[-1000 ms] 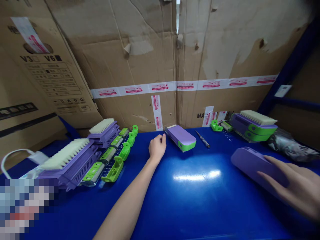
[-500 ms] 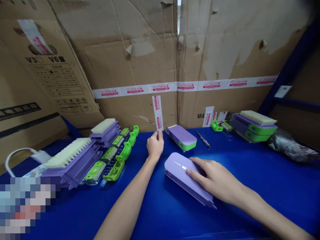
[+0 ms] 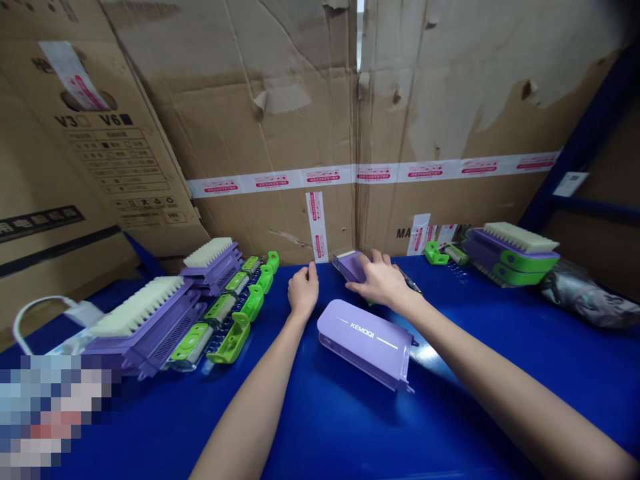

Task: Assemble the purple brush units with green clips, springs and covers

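Note:
My right hand (image 3: 381, 279) is over the purple brush with a green end (image 3: 350, 267) at the back of the table. Its fingers are spread across the top and its thumb is at the near side; the hand covers most of the brush. Closer to me lies a loose purple casing (image 3: 367, 343) marked KEMOQI, with small prongs at its right end and no hand on it. Left of both, my left hand (image 3: 303, 291) rests on the blue surface with curled fingers and raised thumb. Whatever it may hold is hidden. A screwdriver (image 3: 413, 283) shows partly behind my right wrist.
At left stand purple brush bodies with cream bristles (image 3: 140, 307), beside rows of green-and-silver parts (image 3: 220, 307), springs and green end caps (image 3: 231, 339). Stacked brushes (image 3: 520, 257) and a plastic-wrapped bundle (image 3: 590, 293) sit at right. Cardboard walls (image 3: 270, 133) enclose the back.
My right hand has let go of the KEMOQI casing and moved away to the brush behind it. The casing now lies slightly turned and further left. My left hand has shifted slightly left.

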A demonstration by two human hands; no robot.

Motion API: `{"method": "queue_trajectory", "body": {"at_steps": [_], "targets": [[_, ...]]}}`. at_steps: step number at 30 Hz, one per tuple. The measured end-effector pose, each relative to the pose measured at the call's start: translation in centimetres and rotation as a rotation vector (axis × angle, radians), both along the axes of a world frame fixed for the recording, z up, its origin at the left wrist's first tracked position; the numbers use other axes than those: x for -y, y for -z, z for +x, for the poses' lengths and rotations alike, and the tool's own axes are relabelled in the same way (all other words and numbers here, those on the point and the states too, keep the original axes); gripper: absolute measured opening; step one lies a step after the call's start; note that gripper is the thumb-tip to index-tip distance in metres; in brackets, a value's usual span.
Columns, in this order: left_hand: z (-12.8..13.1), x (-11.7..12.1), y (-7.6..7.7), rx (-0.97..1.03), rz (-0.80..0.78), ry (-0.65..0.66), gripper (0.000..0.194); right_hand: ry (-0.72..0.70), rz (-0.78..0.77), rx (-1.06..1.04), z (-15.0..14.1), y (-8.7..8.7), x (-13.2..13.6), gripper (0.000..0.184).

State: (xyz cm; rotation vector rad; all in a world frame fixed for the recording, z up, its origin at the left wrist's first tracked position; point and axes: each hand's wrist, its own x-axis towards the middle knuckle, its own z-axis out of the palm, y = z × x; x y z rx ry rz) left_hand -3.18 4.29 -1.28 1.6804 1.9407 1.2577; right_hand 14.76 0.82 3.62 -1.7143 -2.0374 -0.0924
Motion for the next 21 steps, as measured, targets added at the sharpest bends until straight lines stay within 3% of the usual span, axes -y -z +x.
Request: {"method": "queue_trajectory", "body": {"at_steps": [4, 11, 16, 21], "targets": [[0.1, -0.1, -0.2, -0.018, -0.019, -0.013, 0.046, 0.027, -0.138, 0.134, -0.2, -0.6, 0.7, 0.049], [0.0, -0.3, 0.0, -0.047, -0.013, -0.017, 0.045, 0.022, -0.004, 0.154, 2.1, -1.8, 5.9, 0.053], [0.0, -0.3, 0.0, -0.061, -0.022, -0.018, 0.046, 0.081, 0.156, 0.133, 8.7, -0.9, 10.6, 0.047], [0.1, -0.2, -0.1, -0.082, -0.033, -0.019, 0.045, 0.260, 0.203, 0.169, 18.2, 2.7, 13.5, 0.051]]}}
